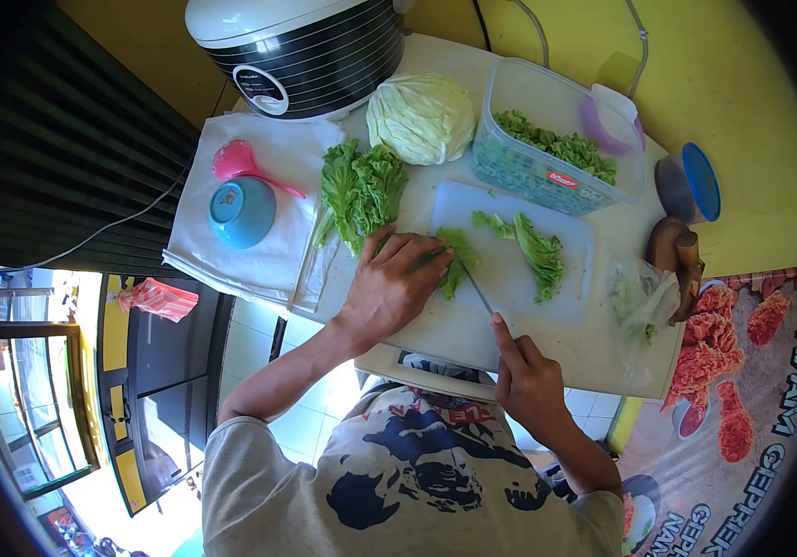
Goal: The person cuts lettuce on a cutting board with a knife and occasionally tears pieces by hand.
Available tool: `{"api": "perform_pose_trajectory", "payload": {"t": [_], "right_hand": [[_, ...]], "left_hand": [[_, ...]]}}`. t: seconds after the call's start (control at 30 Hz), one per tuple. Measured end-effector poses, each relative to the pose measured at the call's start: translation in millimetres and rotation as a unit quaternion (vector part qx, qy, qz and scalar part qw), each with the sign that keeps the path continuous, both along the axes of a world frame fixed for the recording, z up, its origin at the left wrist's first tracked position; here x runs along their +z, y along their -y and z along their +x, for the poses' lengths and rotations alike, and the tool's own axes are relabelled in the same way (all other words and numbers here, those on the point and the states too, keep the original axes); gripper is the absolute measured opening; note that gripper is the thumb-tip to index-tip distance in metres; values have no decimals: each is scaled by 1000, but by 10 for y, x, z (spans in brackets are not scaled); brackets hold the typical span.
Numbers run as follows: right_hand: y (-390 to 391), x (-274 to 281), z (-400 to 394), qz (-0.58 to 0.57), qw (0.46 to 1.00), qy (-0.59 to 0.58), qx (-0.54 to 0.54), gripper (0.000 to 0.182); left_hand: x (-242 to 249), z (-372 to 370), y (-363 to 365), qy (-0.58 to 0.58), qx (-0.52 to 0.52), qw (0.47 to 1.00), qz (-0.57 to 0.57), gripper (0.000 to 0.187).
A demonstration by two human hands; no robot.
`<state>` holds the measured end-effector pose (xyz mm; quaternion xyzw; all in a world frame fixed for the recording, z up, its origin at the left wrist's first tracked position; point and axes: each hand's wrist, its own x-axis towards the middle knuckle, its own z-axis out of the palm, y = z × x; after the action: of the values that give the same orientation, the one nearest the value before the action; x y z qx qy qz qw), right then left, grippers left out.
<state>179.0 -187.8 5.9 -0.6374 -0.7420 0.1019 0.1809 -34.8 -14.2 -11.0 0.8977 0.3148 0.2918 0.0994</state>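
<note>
My left hand (396,283) presses down on green lettuce (457,264) at the left part of the white cutting board (510,316), fingers bent and together over the leaves. In my right hand (530,382) is a knife (478,291), its blade angled up and left into the lettuce beside my left fingertips; the index finger lies along it. Another piece of lettuce (539,254) lies on the board to the right. A bunch of uncut lettuce (361,190) rests just above my left hand, below a pale cabbage (421,119).
Behind the board stands a clear container (547,172) of chopped greens. A rice cooker (305,56), blue bowl (242,213) and pink ladle (239,161) are at the left. At the right are a blue-lidded tub (689,184), plastic bag (642,295) and brown object (677,260).
</note>
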Motion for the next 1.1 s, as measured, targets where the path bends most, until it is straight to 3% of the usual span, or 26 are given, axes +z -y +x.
{"api": "perform_pose_trajectory", "payload": {"t": [0.13, 0.43, 0.53, 0.63, 0.73, 0.83, 1.1], "right_hand": [[12, 39, 42, 10, 1000, -17, -5, 70], [-155, 34, 126, 53, 996, -33, -61, 69], [-154, 46, 59, 57, 995, -59, -48, 68], [-177, 12, 43, 42, 997, -48, -42, 68], [-240, -3, 71, 38, 998, -24, -51, 68], [-287, 12, 97, 41, 996, -18, -70, 68], [-217, 48, 20, 64, 993, -73, -65, 67]], "left_hand": [[2, -1, -1, -6, -1, 1000, 9, 25], [134, 13, -38, 55, 14, 996, -69, 43], [111, 45, -146, 103, 34, 988, -108, 40], [143, 82, -252, 52, 29, 993, -98, 31], [161, 123, -286, 45, 23, 986, -161, 19], [189, 161, -313, 25, 10, 993, -117, 10], [148, 311, -420, 90, 23, 984, -149, 9]]}}
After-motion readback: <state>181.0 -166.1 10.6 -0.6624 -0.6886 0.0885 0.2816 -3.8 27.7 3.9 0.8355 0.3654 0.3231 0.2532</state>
